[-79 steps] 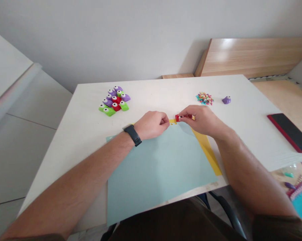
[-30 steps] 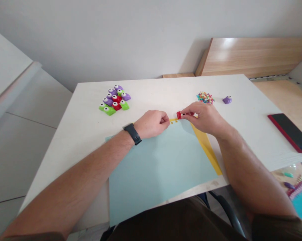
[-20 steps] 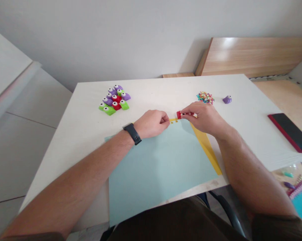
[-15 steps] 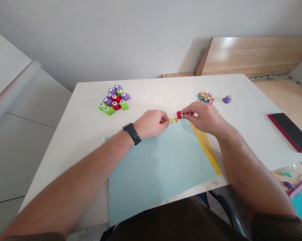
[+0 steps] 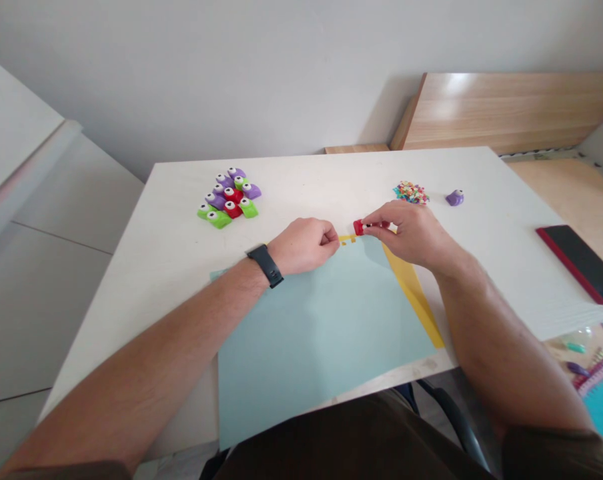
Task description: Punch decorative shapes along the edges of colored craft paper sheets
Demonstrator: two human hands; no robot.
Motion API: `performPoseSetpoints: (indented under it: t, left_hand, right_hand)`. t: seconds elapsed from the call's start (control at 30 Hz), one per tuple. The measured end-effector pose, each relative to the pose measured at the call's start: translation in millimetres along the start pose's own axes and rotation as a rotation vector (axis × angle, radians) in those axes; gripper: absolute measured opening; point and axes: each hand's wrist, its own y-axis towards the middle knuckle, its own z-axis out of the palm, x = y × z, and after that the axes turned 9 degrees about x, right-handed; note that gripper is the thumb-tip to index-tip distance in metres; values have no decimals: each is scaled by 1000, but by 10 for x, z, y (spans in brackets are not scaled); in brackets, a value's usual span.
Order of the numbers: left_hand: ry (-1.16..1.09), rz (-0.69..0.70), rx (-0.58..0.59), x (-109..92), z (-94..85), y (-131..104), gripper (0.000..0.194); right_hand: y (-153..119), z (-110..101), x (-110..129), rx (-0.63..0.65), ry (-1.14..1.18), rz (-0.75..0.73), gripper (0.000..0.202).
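A small red craft paper punch (image 5: 358, 228) is pinched between the thumb and fingers of my right hand (image 5: 404, 230), at the far edge of a light blue sheet of paper (image 5: 321, 327). Curled fingers of my left hand (image 5: 309, 245) pinch the same far edge, a little left of the punch. Beneath the blue sheet lies a yellow sheet (image 5: 412, 290), showing along the right side and through small cut-outs (image 5: 352, 240) between my hands. Whether the punch is pressed down cannot be made out.
Purple, green and red punches (image 5: 231, 195) with white-and-black tops cluster at the back left. A pile of colourful paper bits (image 5: 411, 193) and a single purple punch (image 5: 455, 197) sit at the back right. Further right lies a black-and-red flat object (image 5: 581, 263).
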Motion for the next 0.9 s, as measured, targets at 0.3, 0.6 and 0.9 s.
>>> performPoseSetpoints:
  t: [0.3, 0.6, 0.9]
  left_hand:
    - [-1, 2, -2, 9, 3, 4, 20]
    - [3, -6, 3, 5, -1, 5, 21]
    - [0, -8, 13, -4, -12, 2, 23]
  right_hand:
    - [1, 13, -19, -6, 10, -6, 11]
    - [3, 7, -10, -7, 9, 1, 11]
    - [-3, 11, -16, -7, 5, 2, 11]
